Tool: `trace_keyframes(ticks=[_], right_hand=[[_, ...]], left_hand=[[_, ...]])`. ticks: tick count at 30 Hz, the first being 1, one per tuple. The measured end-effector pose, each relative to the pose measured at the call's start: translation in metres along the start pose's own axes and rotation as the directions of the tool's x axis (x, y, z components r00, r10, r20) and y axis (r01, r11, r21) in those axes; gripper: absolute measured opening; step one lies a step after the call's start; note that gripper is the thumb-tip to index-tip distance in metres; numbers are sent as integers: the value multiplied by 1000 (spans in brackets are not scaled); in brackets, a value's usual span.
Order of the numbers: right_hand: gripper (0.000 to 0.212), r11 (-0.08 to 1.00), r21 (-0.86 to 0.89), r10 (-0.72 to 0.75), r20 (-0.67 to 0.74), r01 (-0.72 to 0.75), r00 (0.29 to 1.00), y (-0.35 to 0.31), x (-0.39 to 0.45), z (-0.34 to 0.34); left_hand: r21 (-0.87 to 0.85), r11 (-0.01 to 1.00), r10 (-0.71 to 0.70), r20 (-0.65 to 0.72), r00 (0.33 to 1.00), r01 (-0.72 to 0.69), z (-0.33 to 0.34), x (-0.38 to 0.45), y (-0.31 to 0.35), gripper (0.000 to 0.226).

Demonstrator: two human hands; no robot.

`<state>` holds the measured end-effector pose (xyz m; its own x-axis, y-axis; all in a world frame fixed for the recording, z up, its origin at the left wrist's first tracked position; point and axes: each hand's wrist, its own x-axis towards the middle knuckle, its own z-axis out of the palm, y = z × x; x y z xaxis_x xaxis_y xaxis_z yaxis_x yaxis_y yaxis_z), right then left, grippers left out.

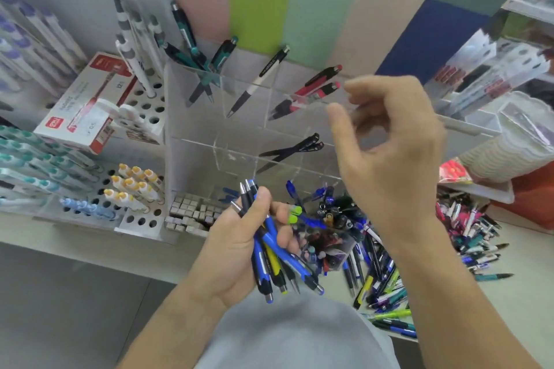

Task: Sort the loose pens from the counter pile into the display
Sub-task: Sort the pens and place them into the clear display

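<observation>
White counter point(509, 302) holds a big pile of loose pens point(380, 263) beside a clear display box point(192, 135) with a few pens in its slots. The left hand point(239, 237) grips a bunch of blue pens point(269, 249). The right hand point(389, 153) hangs over the box, fingers loosely curled, holding nothing.

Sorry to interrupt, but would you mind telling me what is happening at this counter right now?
A person is sorting pens into a clear acrylic display with compartments. The left hand grips a bunch of mostly blue pens, while the right hand is raised in front of the display, fingers loosely curled and holding nothing. Several compartments already hold a few pens, such as red ones and teal ones. A large loose pile lies unsorted on the counter.
</observation>
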<state>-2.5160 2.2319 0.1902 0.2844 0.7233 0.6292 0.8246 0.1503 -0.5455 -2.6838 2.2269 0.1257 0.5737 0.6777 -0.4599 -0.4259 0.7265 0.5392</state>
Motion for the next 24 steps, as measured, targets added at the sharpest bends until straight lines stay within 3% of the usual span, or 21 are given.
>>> trace_keyframes(ticks=[2,3,4,6,8,10,13,15,18,24], right_hand=[[6,992,115,35,125,-49,992,-13,-33,-6],[7,968,184,120,254,-170,960,-15,-47,-9],[14,924,200,222,418,-327,881,-15,-61,-11],[35,833,78,359,678,-549,641,-11,-82,-14],[35,708,79,428,742,-702,516,-8,-93,-14],[26,624,133,492,699,-770,519,-5,-94,-15],[12,706,35,519,654,-708,550,0,-97,-18],[11,717,-19,530,666,-697,526,0,-100,-16],[12,568,98,519,728,-817,448,-1,-106,-5],[14,478,157,531,732,-864,427,11,-107,-3]], left_hand=[[-31,999,26,-47,999,-28,1,2,-2,47],[-44,998,41,-74,996,-44,3,3,-2,48],[-51,997,60,-95,994,-65,3,5,-2,46],[-28,992,118,-129,985,-123,4,7,-4,45],[6,986,164,-151,975,-165,6,8,-6,48],[40,987,157,-164,974,-152,7,9,-6,47],[50,993,114,-179,977,-106,3,10,-6,37],[72,987,153,-202,967,-141,1,12,-7,36],[52,976,216,-196,957,-210,4,12,-11,29],[73,966,256,-151,955,-247,-2,9,-13,37]])
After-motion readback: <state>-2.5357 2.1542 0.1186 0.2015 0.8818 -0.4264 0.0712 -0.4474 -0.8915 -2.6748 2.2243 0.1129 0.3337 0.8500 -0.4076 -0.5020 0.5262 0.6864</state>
